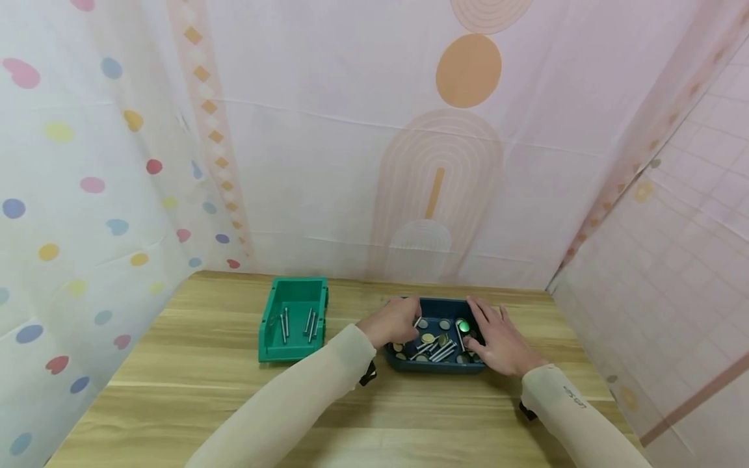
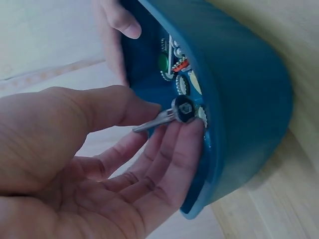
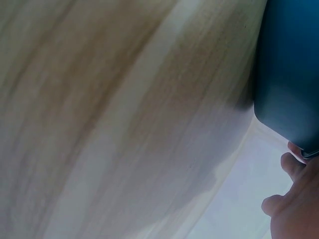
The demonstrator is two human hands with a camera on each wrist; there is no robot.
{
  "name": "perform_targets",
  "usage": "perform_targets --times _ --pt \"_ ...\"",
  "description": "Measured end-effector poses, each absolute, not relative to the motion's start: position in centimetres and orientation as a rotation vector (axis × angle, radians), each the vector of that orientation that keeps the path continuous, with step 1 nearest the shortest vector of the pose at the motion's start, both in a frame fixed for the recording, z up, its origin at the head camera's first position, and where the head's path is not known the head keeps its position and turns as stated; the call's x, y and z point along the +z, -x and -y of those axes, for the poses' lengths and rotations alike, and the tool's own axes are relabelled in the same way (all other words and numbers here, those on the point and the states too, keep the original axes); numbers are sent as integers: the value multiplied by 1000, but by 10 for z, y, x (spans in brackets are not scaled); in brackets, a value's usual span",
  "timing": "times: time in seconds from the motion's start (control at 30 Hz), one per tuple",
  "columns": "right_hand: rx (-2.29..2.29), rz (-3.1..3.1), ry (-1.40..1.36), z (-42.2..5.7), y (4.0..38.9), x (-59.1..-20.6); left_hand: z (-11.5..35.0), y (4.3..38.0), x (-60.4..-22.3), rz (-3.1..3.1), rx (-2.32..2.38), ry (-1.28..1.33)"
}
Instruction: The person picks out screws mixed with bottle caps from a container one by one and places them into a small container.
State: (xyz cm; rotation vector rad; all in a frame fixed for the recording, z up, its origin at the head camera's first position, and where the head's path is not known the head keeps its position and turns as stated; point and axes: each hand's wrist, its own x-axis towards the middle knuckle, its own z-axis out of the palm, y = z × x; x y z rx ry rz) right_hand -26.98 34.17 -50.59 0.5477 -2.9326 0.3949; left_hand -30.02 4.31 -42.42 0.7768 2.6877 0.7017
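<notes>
My left hand (image 1: 399,322) pinches a silver bolt (image 2: 164,117) between thumb and fingers, over the left side of a dark blue bin (image 1: 433,368). The bolt's round head shows a hexagonal socket in the left wrist view. Inside the bin lie several silver bolts (image 1: 443,351) mixed with bottle caps (image 1: 428,338), among them a green cap (image 1: 463,326). With its thumb inside and fingers along the rim, my right hand (image 1: 504,342) holds the bin's right wall. The right wrist view catches only part of that hand and the bin's outer wall (image 3: 289,84).
To the left stands a green bin (image 1: 288,353) with several bolts (image 1: 311,322) lying in two groups. Both bins are on a wood-grain table (image 1: 205,364). Patterned cloth (image 1: 316,195) hangs behind the table and at its sides.
</notes>
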Motion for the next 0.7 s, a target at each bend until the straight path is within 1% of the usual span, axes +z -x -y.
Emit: perform_targets --times 0.3,0.7 --pt "392 2923 -541 -341 268 -504 -28 295 -426 -2681 930 -787" --pt "381 2939 -551 -341 268 -502 -5 289 -422 -2731 1045 -785"
